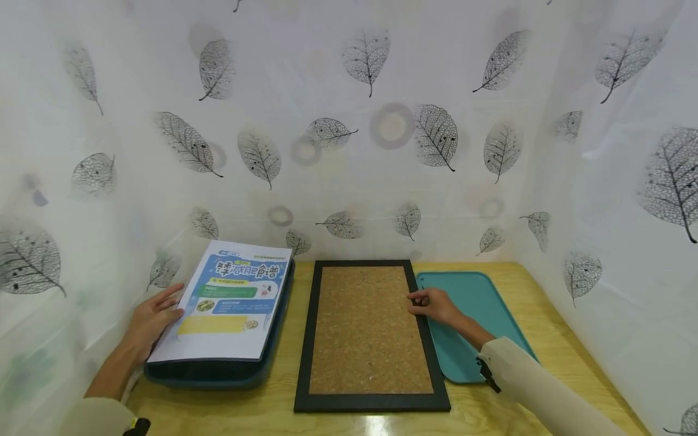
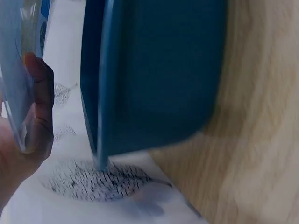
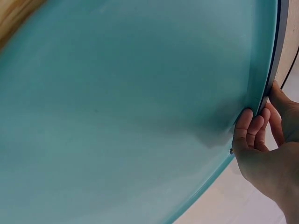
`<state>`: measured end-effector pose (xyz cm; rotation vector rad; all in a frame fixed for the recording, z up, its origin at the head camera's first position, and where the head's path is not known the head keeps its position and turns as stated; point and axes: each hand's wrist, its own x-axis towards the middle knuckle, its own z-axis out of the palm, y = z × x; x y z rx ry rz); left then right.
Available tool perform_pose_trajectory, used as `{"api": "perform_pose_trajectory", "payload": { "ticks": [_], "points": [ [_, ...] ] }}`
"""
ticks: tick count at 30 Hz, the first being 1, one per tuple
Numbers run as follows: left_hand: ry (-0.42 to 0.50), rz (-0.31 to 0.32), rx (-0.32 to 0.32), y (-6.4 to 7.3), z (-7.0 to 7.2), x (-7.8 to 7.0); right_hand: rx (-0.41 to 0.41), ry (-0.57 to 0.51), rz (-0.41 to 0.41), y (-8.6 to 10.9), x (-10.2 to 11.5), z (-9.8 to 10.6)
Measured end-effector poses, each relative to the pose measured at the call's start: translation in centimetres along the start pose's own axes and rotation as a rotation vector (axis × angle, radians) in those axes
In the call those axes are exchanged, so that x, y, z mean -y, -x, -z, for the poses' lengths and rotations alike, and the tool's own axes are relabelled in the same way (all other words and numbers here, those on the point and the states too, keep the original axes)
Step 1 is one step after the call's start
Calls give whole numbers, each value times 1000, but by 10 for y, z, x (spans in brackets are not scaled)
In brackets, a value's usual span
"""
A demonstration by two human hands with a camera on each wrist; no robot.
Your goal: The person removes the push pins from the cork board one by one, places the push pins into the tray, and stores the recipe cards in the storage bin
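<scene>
At the left, my left hand (image 1: 149, 321) holds the left edge of a printed sheet (image 1: 234, 303) with a blue, green and yellow layout. In the left wrist view the sheet (image 2: 16, 60) looks glossy and partly see-through, and stands apart from the rim of a dark teal bin (image 2: 163, 84). My right hand (image 1: 436, 306) pinches the right edge of a black-framed cork board (image 1: 371, 339) lying on the table. The right wrist view shows its thumb and fingers on either side of the dark frame edge (image 3: 279, 42), beside a turquoise tray (image 3: 117, 116).
Under the sheet, the bin (image 1: 218, 375) stands on the wooden table (image 1: 491, 412), left of the cork board. To the right lies the flat tray (image 1: 469, 297), its left edge close to the frame. A leaf-patterned sheet curtain (image 1: 338, 181) encloses the back and both sides.
</scene>
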<state>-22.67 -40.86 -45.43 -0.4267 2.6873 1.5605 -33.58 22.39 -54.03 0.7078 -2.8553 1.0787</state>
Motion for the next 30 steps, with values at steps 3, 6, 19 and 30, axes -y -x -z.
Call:
{"api": "perform_pose_trajectory", "payload": {
  "ticks": [3, 6, 19, 30],
  "points": [
    [-34, -15, 3, 0, 5, 7, -5, -2, 2, 1, -1, 1],
    [-44, -20, 12, 0, 6, 12, -11, 1, 13, 2, -3, 1],
    [-409, -146, -49, -9, -11, 13, -10, 20, 32, 4, -6, 6],
    [-614, -304, -223, -1, -26, 6, -17, 27, 18, 2, -5, 9]
  ]
}}
